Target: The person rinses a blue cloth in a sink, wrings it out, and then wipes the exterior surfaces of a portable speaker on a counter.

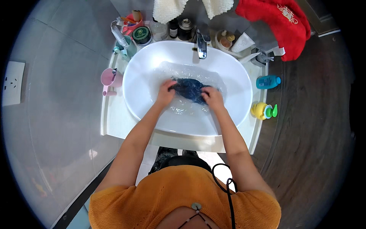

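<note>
A dark blue cloth (188, 89), soaked and crumpled, lies in shallow water in a white oval sink (140, 98). My left hand (166, 92) is closed on its left end, with the fingertips at the cloth's edge. On the other end, my right hand (212, 97) pinches the fabric with curled fingers. Between the two hands the cloth lies stretched out, partly under water. Over the sink's back rim reaches a chrome faucet (201, 45); I cannot tell whether water runs from it.
A pink cup (110, 78) stands left of the sink. At right are a blue bottle (267, 82) and a yellow pump bottle (260, 111). Behind the sink stand several jars, including a green-lidded one (141, 35). A red cloth (291, 30) and a white towel (167, 9) hang behind.
</note>
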Demonstrator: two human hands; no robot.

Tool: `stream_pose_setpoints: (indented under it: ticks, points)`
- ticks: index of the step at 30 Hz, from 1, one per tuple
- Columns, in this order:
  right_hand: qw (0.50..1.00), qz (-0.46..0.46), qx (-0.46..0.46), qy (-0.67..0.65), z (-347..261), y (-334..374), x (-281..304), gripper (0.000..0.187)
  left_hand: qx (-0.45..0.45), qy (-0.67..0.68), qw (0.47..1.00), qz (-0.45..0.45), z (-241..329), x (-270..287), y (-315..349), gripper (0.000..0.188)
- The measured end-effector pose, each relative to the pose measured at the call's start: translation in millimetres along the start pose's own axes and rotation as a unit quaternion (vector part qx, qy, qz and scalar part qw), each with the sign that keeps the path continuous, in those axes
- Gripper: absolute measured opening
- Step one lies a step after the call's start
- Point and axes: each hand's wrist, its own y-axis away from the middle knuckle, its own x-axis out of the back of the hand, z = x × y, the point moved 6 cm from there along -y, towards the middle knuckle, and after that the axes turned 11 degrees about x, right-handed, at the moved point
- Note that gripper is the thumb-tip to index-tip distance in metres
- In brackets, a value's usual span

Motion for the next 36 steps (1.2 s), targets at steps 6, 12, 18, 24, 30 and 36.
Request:
stream_pose_setpoints:
  ticks: [6,12,18,24,30,36]
  points:
    - [0.932,0.340,-0.048,0.111,-6.5,23.1,-2.2,0.058,0.348,0.647,0.673,0.091,-37.1,-22.8,28.9,0.029]
    - [0.948,0.276,0.113,-0.109,-70.9,-15.0,-48.3,0.022,0.405,0.664,0.623,-0.084,3.9,-47.0,28.9,0.037]
    - [0.932,0.151,0.174,-0.281,-167.7,21.4,-42.3,0.016,0.309,0.720,0.604,-0.144,39.7,-26.0,25.8,0.043]
    - [0.949,0.288,0.049,-0.118,-132.7,13.7,-42.5,0.020,0.335,0.749,0.555,-0.136,14.6,-56.9,28.2,0.024]
    - [0.926,0.371,-0.073,0.009,-76.3,-4.9,-12.3,0.031,0.405,0.668,0.617,-0.097,34.7,-81.6,36.9,0.019]
    - [0.921,0.344,-0.183,0.015,-6.4,27.7,15.3,0.032,0.345,0.519,0.779,0.065,47.6,-17.3,28.4,0.026]
